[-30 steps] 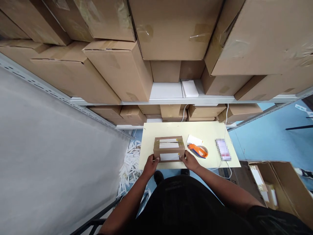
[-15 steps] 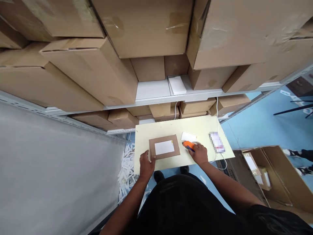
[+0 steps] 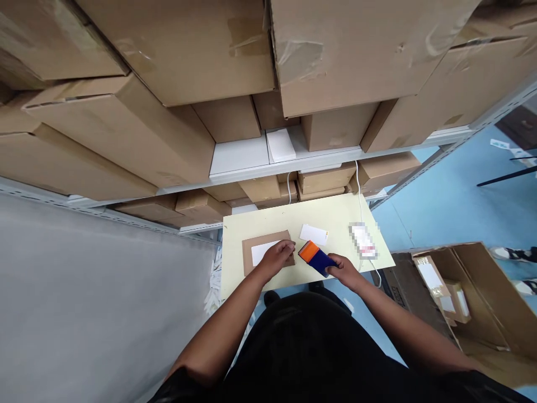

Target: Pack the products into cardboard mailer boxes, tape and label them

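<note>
My right hand (image 3: 344, 270) grips the lower end of a flat, dark blue and orange object (image 3: 319, 262), its orange end pointing up and left; its exact kind is not clear. My left hand (image 3: 277, 258) is over the right part of a flat brown cardboard parcel (image 3: 247, 255), its fingers drawn together close to the orange end. Whether something thin is between those fingers I cannot make out. The white label (image 3: 259, 253) on the parcel is partly covered by that hand. Above the blue and orange object, a white slip (image 3: 314, 234) lies on the pale yellow table (image 3: 335, 212).
At the table's right lies a blurred-out phone (image 3: 363, 240) with a white cable (image 3: 358, 190). A metal shelf (image 3: 243, 173) stacked with cardboard boxes rises behind. To the right on the floor, a large open carton (image 3: 490, 302) contains labelled parcels. Someone's shoe (image 3: 514, 254) shows beyond it.
My left hand has moved right from the parcel's lower left corner to over its right side. The orange and blue object has turned in my right hand, showing its blue face. The view has shifted.
</note>
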`<state>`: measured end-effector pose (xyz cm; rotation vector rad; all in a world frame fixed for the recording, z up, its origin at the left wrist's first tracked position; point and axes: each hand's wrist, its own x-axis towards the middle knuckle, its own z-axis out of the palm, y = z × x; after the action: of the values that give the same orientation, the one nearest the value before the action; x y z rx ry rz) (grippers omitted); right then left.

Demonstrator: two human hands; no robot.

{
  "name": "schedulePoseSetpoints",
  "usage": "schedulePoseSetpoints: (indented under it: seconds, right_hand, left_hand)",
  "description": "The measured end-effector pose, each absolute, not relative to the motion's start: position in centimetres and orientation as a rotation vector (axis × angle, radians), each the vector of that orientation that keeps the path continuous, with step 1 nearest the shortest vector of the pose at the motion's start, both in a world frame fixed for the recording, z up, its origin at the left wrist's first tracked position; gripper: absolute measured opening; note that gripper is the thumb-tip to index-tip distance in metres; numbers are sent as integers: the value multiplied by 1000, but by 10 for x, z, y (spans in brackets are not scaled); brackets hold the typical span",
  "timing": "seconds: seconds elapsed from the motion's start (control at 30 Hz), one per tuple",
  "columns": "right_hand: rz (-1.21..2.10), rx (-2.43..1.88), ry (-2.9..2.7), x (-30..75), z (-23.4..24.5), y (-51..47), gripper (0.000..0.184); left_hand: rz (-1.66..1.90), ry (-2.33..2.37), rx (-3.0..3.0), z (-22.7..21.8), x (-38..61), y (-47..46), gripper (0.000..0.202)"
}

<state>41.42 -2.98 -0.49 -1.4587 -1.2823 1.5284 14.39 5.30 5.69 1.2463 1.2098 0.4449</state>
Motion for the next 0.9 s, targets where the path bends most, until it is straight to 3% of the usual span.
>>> schedulePoseSetpoints:
  seconds: [0.1, 0.23, 0.47, 0.7, 0.9]
  right_hand:
    - [1638, -1372, -1218, 417, 2, -25, 20]
    - [1700, -1369, -1198, 418, -4, -25, 41]
    - [1600, -1533, -1207, 389, -12, -38, 64]
    - [1640, -1540, -817, 350, 5, -45, 66]
    - [1483, -1757, -634, 340, -11, -104, 60]
  left_hand:
    - [384, 1116, 1074, 69, 169, 61, 44]
    - [411, 1197, 1051, 73, 186, 46, 32]
    - [440, 1346, 1150, 64, 182, 18, 25]
    - [244, 1365, 1486, 70, 153, 39, 27]
    - [-54, 1273, 2031, 60, 150, 70, 32]
